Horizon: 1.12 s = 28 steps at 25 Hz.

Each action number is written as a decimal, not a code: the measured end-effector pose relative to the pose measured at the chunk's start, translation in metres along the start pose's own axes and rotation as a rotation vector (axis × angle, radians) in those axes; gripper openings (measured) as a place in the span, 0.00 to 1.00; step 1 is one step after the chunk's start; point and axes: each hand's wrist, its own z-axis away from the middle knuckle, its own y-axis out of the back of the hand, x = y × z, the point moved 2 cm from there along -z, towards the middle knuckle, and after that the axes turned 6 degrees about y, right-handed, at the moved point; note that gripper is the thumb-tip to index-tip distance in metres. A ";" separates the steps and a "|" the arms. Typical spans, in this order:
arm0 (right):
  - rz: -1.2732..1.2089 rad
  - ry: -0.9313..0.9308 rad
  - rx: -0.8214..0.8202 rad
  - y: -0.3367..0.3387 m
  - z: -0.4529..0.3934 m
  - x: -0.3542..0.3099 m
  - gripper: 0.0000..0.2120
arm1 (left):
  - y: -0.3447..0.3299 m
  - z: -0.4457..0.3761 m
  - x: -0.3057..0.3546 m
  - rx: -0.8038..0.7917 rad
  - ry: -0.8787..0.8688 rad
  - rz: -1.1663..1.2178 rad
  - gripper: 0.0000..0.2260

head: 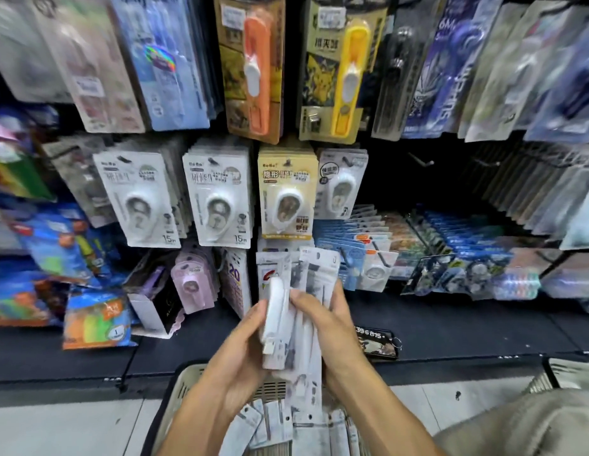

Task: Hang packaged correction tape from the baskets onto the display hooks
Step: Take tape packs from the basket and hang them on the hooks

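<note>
both hands (pixel 240 350) grip tape packs (pixel 299 311) | basket (pixel 184 383) below | dark shelf (pixel 451 327)

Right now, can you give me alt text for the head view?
Both hands, left and right, hold a fanned stack of white packs above a basket with more packs inside. Behind them, a display wall carries hung correction tape packs, and one bare hook shows at the right.
</note>
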 end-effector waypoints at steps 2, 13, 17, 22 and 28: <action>0.119 -0.001 0.086 -0.003 -0.003 -0.008 0.28 | -0.010 0.005 -0.002 -0.070 0.091 -0.034 0.22; 0.454 0.038 0.100 0.008 -0.035 -0.055 0.17 | -0.039 0.013 0.046 -0.008 -0.054 -0.163 0.32; 0.127 -0.030 0.061 -0.003 -0.040 -0.061 0.26 | -0.050 0.016 0.044 -0.103 -0.007 -0.102 0.37; -0.050 0.099 0.096 -0.006 -0.038 -0.057 0.32 | -0.049 0.013 0.033 -0.172 0.037 -0.058 0.36; -0.074 0.207 0.170 -0.003 -0.040 -0.059 0.33 | -0.046 0.010 0.027 -0.157 0.068 -0.079 0.30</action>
